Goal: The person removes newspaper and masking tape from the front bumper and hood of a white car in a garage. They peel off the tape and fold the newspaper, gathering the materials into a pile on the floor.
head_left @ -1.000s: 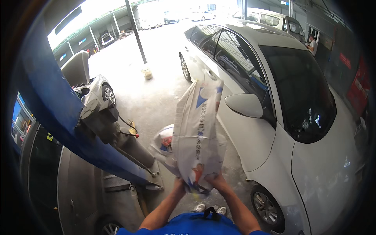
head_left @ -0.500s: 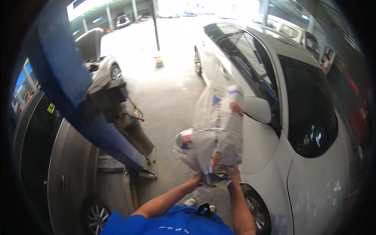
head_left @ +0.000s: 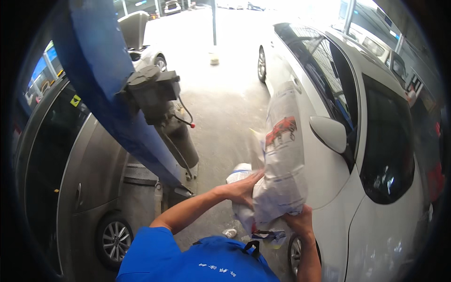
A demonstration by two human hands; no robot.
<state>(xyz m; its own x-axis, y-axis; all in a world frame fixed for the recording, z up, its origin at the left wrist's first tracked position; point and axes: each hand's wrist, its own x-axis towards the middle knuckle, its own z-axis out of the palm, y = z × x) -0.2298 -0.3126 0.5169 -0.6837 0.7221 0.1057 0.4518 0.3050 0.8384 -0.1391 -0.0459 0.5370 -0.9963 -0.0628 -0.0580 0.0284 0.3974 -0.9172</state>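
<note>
A bulky white plastic bag (head_left: 282,155), printed with a red vehicle and blue marks, stands tilted up in front of me. My left hand (head_left: 243,189) presses on its left side, where a second bulge of white plastic sticks out. Below, my right hand (head_left: 300,220) grips the bag's lower right edge, its fingers partly hidden under the crumpled plastic. A dark and yellow printed end (head_left: 270,236) hangs loose between the hands. What the bag contains is hidden.
Close on my right stands a white car (head_left: 324,188) with its side mirror (head_left: 328,134) jutting out beside the bag. On the left are a blue lift post (head_left: 101,70) with a dark motor unit (head_left: 152,89) and a grey-brown car (head_left: 94,174). A thin pole (head_left: 214,28) stands farther off.
The bag has turned, so the red vehicle print now faces me. My left hand has moved up along its side, while the right keeps its lower edge. The whole view has shifted left.
</note>
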